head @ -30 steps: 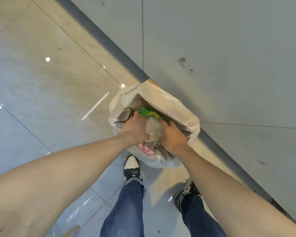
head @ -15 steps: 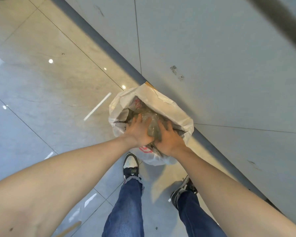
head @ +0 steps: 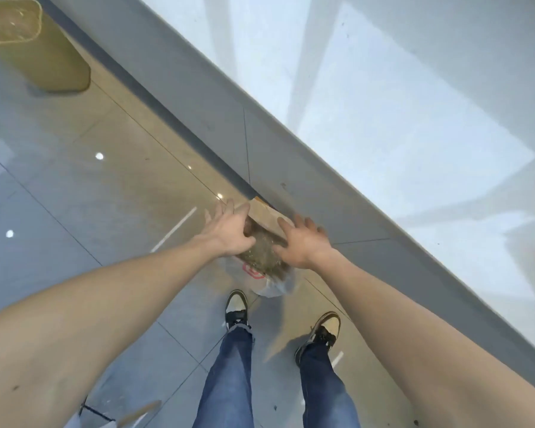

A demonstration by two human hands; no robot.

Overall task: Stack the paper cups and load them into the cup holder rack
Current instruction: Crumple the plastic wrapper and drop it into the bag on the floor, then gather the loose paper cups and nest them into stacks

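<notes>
Head view, looking down.

**Q:** Where are your hands?

**Me:** Both out in front, above a white plastic bag (head: 272, 287) on the tiled floor (head: 90, 186). My left hand (head: 230, 231) is spread, fingers splayed, palm down, over the bag's left side. My right hand (head: 303, 244) is spread the same way over its right side. Neither is closed on anything; both look released. Whether the palms touch the bag I cannot tell, since the frame is motion-blurred.

**Q:** What is in the bag?

**Me:** Between my hands, crumpled clear plastic (head: 260, 248) over something greenish-brown. At the far end a flat tan piece (head: 267, 217), cardboard-like, sticks out between my fingertips. A red mark (head: 253, 271) shows on the bag's near side.

**Q:** The paper cups? The rack?

**Me:** Neither can be made out. If cups are inside the bag, blur and wrapping hide them.

**Q:** Where does the bag sit?

**Me:** On the floor, against the grey skirting strip (head: 198, 97) at the foot of the pale wall (head: 414, 103), which runs diagonally from upper left to lower right. It lies just beyond my left shoe (head: 235, 305); my right shoe (head: 323, 332) stands nearer the wall, a little apart from the bag. Blue jeans (head: 229, 375) on both legs.

**Q:** Anything else?

**Me:** An olive-tan bin (head: 43, 57) at the floor's far left corner of the frame, near the skirting, well apart from the bag.
</notes>
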